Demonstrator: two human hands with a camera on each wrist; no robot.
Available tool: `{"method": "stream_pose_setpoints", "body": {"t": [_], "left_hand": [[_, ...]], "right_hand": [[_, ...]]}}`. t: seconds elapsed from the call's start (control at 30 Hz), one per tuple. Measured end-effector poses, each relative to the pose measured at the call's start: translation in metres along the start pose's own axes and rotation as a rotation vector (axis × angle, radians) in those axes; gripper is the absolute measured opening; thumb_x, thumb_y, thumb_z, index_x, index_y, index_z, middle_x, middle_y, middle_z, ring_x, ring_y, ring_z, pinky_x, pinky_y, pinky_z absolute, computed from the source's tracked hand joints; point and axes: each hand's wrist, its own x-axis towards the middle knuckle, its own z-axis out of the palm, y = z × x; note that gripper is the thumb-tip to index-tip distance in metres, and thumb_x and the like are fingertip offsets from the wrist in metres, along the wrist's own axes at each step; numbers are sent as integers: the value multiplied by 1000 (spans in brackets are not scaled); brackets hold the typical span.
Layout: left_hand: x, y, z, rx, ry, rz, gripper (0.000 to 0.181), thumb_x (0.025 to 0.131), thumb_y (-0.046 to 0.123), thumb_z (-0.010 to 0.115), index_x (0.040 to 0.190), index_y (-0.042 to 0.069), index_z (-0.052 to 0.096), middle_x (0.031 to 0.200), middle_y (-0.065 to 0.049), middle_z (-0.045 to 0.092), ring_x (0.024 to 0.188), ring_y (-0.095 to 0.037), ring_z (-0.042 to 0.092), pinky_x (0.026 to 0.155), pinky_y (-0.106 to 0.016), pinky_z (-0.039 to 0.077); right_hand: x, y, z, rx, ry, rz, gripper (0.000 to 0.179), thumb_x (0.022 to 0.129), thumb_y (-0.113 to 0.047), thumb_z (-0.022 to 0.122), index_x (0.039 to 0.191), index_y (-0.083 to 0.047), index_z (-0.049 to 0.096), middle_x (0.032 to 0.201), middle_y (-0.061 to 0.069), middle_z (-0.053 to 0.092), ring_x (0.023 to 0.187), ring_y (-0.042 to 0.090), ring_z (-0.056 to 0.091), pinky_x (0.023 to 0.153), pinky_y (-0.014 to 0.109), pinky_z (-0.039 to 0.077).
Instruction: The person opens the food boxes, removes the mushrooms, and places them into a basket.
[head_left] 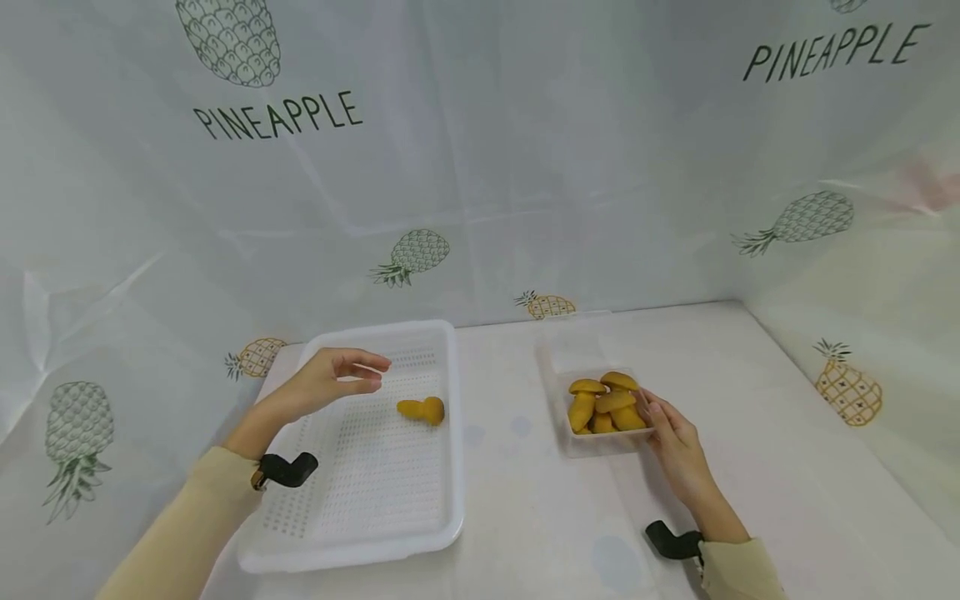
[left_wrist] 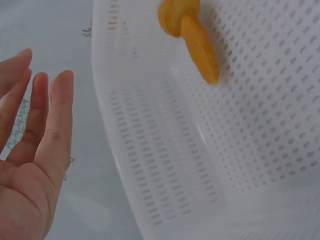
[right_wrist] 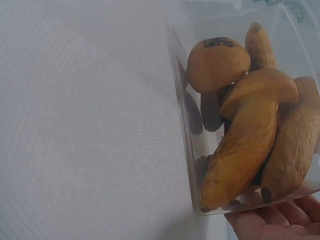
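My left hand [head_left: 333,383] is over the white perforated basket [head_left: 454,467], its fingers apart from the thumb and nothing between them. One yellow-brown mushroom [head_left: 422,410] lies in that basket, right of the hand; the left wrist view shows its round cap [left_wrist: 181,12] and tapering stem. On the right, my right hand [head_left: 678,450] grips the side of a clear plastic box [head_left: 596,446]. Several mushrooms of the same colour [right_wrist: 250,135] are piled inside the box, stems and caps overlapping. Part of the right hand's fingers is hidden behind the box wall.
The box's clear lid [head_left: 577,337] stands open toward the back. A white tablecloth [head_left: 517,517] covers the table, and white curtains with pineapple prints [head_left: 525,150] hang behind and at both sides. Black wrist cameras [head_left: 288,471] sit on both wrists.
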Motion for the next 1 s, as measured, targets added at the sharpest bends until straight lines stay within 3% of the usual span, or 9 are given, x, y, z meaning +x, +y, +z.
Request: {"method": "stream_pose_setpoints", "body": {"t": [0.17,0.3,0.43,0.5,0.73,0.83,1.0], "left_hand": [[11,3,6,-2,14,-3,38,92,22,74,127,11,67,129,-6,65,112,-23,64,93,-32,53],[22,11,11,-53,21,-4,39,91,23,76,128,14,66,129,-4,64,114,-23,63,96,-39,52],[34,24,17,-110,14,-7,41,91,24,76,129,14,66,130,-4,63,115,-24,62,99,-43,50],[40,32,21,-134,9,-6,41,91,23,76,129,14,65,130,-4,63,116,-24,62,100,-44,50],[64,51,36,-215,-22,54,42,92,16,74,132,9,63,134,-8,60,117,-27,61,98,-39,52],[74,57,43,-233,-46,75,42,93,14,73,133,8,62,133,-9,61,118,-27,61,97,-38,52],[93,67,58,-246,-70,86,43,93,12,73,134,8,61,133,-7,61,117,-26,61,97,-39,52]], "right_hand": [[0,1,1,0,8,7,56,111,-29,31,150,12,29,155,29,27,126,-4,44,106,58,22],[-1,0,2,-7,4,3,56,111,-29,31,150,12,29,155,29,28,140,22,36,105,56,23],[-1,-1,1,2,-8,-2,56,112,-28,30,151,12,27,156,29,26,142,44,25,106,56,22],[-1,-1,0,12,-11,-4,56,112,-28,30,151,12,26,156,29,24,143,41,25,106,54,22],[0,0,-1,26,1,-9,56,112,-27,30,150,13,27,155,30,26,131,2,43,107,51,23],[0,0,0,11,6,-3,56,112,-28,30,150,12,28,155,29,27,132,6,43,107,53,23],[-1,-1,1,-7,11,-7,56,111,-29,31,150,11,29,156,28,28,140,27,37,107,47,27]]}}
